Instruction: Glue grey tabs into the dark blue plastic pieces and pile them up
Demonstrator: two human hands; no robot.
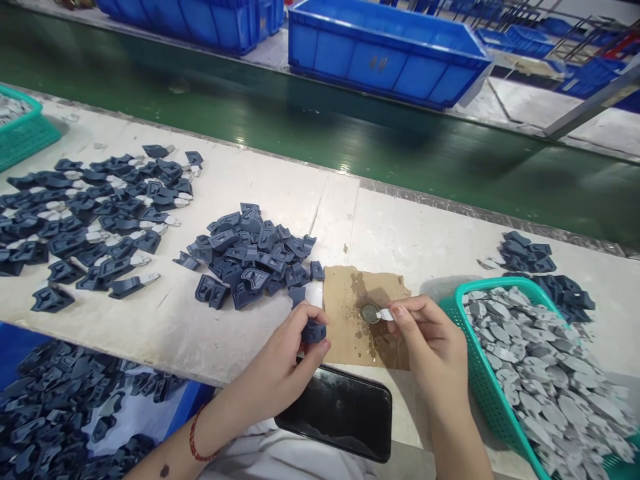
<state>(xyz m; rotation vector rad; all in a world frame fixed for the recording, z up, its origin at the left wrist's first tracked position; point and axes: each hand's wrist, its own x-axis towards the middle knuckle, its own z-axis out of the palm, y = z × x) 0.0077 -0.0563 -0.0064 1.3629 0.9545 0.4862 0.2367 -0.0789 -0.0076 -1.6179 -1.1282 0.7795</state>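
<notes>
My left hand point(293, 357) is closed round a dark blue plastic part point(314, 331), above the table's near edge. Between the thumb and fingers of my right hand point(425, 340) is a small light grey piece point(385, 315), its tip at a small round dish point(370, 313). That dish sits on a wet-stained piece of brown cardboard point(340, 333). Left of the cardboard lies a pile of dark blue parts point(245, 250). A green basket point(473, 373) full of light grey pieces point(545, 373) stands just right of my right hand.
A black phone point(340, 413) lies at the near edge. Blue parts with grey pieces attached point(115, 227) spread over the left. A blue bin point(190, 407) is lower left. Beyond the table runs a green conveyor point(300, 127), with large blue crates point(380, 57) behind it.
</notes>
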